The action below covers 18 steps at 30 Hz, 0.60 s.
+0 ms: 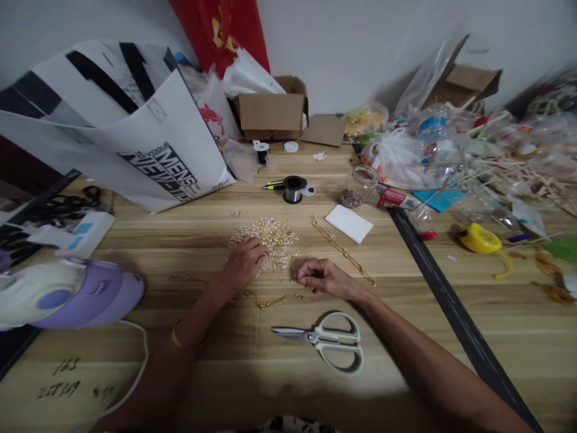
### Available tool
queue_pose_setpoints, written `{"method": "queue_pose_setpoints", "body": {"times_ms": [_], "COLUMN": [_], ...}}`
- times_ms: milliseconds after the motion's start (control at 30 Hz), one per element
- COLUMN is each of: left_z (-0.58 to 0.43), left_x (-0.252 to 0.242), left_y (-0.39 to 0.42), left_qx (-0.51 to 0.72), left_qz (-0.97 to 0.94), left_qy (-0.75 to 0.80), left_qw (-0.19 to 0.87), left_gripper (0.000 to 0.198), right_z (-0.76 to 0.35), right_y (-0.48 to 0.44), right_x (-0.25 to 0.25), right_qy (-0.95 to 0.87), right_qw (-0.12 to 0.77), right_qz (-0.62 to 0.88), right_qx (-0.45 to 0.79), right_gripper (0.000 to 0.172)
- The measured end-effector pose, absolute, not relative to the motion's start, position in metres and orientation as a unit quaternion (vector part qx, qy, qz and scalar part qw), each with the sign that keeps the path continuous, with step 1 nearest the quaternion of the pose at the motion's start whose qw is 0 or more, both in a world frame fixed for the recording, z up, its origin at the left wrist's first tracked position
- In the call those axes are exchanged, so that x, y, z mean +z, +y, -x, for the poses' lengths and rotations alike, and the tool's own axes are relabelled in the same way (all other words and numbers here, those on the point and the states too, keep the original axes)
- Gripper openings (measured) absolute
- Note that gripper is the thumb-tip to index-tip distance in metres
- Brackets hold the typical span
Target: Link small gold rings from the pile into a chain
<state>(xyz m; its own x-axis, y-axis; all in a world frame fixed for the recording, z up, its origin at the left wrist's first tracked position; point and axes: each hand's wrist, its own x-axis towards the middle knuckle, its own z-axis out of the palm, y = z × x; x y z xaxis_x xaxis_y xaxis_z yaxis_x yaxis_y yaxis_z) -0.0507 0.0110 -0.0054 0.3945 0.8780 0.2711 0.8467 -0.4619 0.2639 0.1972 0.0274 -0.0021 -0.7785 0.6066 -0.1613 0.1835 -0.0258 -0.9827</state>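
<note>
A loose pile of small gold and clear beads [274, 234] lies on the table. My left hand [243, 263] rests against its near-left edge, fingers curled and closed; what is between the fingertips is hidden. Just right of the pile, my right hand [323, 278] is closed in a pinch, and a thin wire shows faintly at its fingertips. A gold beaded chain [270, 300] lies nearer to me, below both hands. Another gold beaded chain [342, 249] stretches out beyond my right hand. Scissors [315, 338] with pale handles lie in front of me, blades slightly apart.
Past the beads stand a wire spool [294, 191], a white card [348, 223] and a jar [358, 186] of beads. A paper bag [171, 162] and a purple-white appliance [85, 294] flank the left. Right, a yellow tape measure [480, 238] lies near cluttered plastic bags [399, 153].
</note>
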Motion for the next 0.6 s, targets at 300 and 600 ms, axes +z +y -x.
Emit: {"method": "queue_pose_setpoints", "body": {"times_ms": [300,600], "left_z": [0.053,0.063], "left_x": [0.007,0.009], "left_y": [0.009,0.013], "left_qx": [0.18,0.186], "left_qz": [-0.849,-0.845], "left_qy": [0.487,0.492], "left_qw": [0.095,0.096], "left_gripper": [0.021,0.026], "right_z": [-0.197,-0.198], "right_y": [0.028,0.028], "right_x": [-0.004,-0.004], "right_qy": [-0.686,-0.684], "right_qw": [0.168,0.169], "right_qz": [0.287,0.293], "right_qx": [0.647,0.646], "right_gripper": [0.027,0.026]}}
